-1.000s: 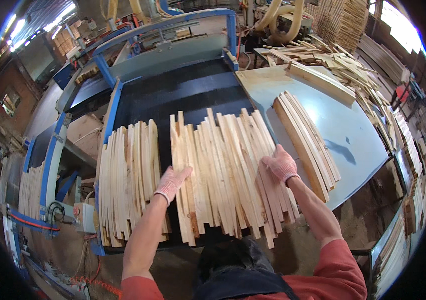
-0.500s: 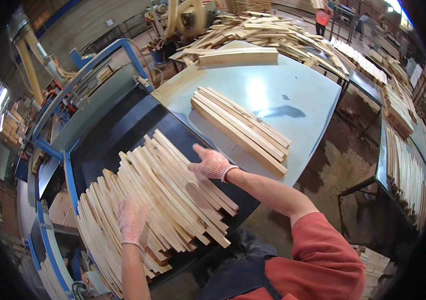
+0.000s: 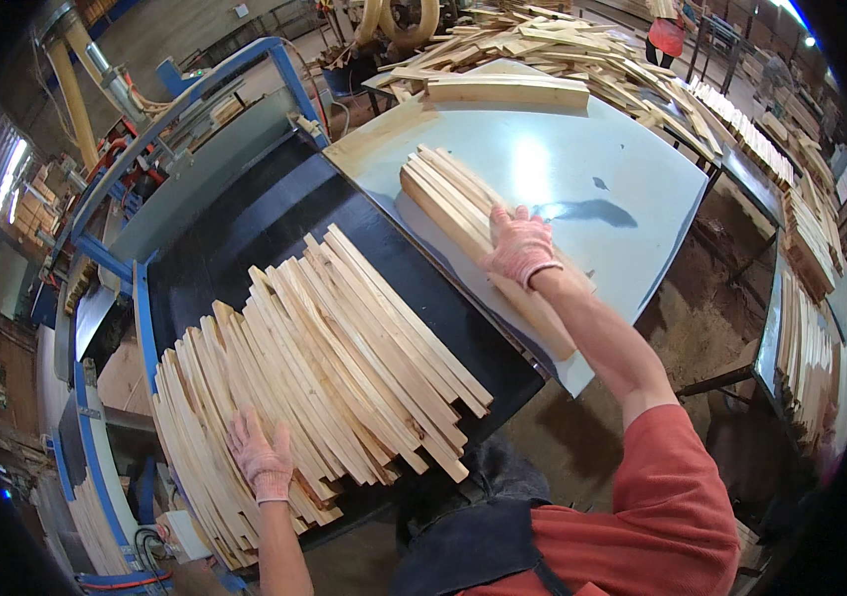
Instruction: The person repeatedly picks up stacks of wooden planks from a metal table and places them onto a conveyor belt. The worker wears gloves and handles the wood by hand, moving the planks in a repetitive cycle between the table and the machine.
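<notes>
Dozens of pale wooden strips (image 3: 324, 368) lie side by side across the near half of a black surface (image 3: 245, 228), seen from the head camera. The person's left hand (image 3: 260, 459) rests on them toward the near left corner, fingers spread and grasping nothing. The right hand (image 3: 523, 246) lies across a wooden bundle (image 3: 448, 204) along the left edge of a pale surface (image 3: 632, 179); whether it grips cannot be told. Another stack (image 3: 508, 91) sits at that surface's far edge, before a heap of loose wood (image 3: 533, 45).
</notes>
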Demonstrator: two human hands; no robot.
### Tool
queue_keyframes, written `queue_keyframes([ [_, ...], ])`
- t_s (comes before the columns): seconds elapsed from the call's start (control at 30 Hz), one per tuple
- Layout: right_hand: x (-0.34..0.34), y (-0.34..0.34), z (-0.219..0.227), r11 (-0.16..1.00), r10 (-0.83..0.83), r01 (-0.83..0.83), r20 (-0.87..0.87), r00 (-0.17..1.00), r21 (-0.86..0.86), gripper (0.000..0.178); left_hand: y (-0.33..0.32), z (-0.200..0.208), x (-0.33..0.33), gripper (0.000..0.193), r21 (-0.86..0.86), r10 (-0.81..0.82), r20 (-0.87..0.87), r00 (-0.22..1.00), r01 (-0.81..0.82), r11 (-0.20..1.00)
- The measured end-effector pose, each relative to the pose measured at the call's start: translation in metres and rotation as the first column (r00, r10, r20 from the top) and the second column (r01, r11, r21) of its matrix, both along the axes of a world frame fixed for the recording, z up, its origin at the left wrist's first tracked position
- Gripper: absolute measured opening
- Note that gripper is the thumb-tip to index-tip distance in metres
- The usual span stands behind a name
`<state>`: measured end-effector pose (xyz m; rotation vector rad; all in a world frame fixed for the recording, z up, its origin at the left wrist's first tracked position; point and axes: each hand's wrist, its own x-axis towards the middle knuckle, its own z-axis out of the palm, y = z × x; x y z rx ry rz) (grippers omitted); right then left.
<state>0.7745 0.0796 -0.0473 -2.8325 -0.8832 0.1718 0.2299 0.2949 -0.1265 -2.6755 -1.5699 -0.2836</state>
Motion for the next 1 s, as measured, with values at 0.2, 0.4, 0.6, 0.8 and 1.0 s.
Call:
queue_keyframes([
  [0.2, -0.068, 0.032, -0.001, 0.983, 0.163, -0.144, -0.188, 0.969, 0.111, 0.109, -0.005, 0.009, 0.010, 0.083, -0.058, 0.061, -0.027, 0.998, -0.062, 0.996],
  [0.4, -0.039, 0.041, -0.016, 0.956, 0.252, -0.146, -0.457, 0.853, 0.254, 0.092, -0.005, 0.014, 0.011, 0.081, -0.083, 0.059, -0.003, 0.998, -0.060, 0.995],
  [0.6, 0.001, 0.041, -0.057, 0.930, 0.295, -0.048, -0.666, 0.686, 0.364, 0.073, -0.004, 0.013, 0.009, 0.080, -0.071, 0.038, 0.018, 0.999, -0.037, 0.997],
  [0.8, 0.027, 0.048, -0.062, 0.955, 0.241, -0.021, -0.731, 0.639, 0.296, 0.068, -0.001, 0.008, 0.007, 0.080, -0.055, 0.028, 0.025, 0.999, -0.027, 0.998],
  [1.0, -0.002, 0.045, -0.023, 0.949, 0.316, -0.287, -0.415, 0.853, 0.132, 0.062, -0.001, 0.005, 0.003, 0.080, -0.029, -0.009, 0.049, 0.999, 0.010, 1.000],
])
